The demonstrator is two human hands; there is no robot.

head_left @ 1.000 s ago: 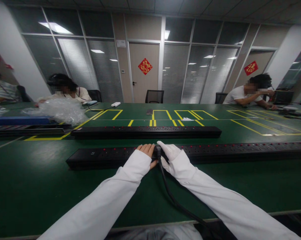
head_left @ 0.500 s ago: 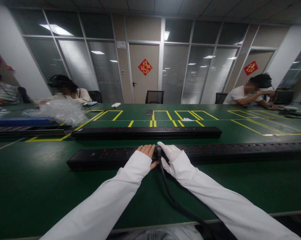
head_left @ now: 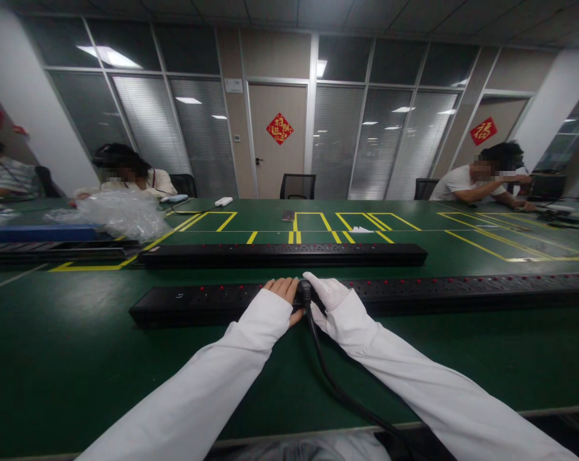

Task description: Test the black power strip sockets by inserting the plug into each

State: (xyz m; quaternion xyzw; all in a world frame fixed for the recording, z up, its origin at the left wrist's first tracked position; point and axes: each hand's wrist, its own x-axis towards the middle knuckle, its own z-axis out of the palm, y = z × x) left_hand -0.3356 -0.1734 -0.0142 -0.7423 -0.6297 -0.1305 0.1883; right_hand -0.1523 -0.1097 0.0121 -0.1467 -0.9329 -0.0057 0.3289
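A long black power strip [head_left: 428, 294] with a row of red lights along its top lies across the green table. My bare left hand [head_left: 284, 294] wraps over it, fingers on top and thumb at the near side. On the other side of a black plug [head_left: 305, 292], my white-gloved right hand [head_left: 328, 298] grips the same strip, its index fingertip close behind the plug. The plug stands on the strip between both hands, and its black cable [head_left: 332, 381] curves toward me over the table's edge. The far fingers of the right hand are partly hidden.
A second power strip [head_left: 284, 254] lies parallel farther back. Yellow tape lines [head_left: 313, 221] mark the table. Clear plastic wrap [head_left: 121, 214] is piled at left by more long strips [head_left: 54, 250]. Co-workers sit across the table at left and right.
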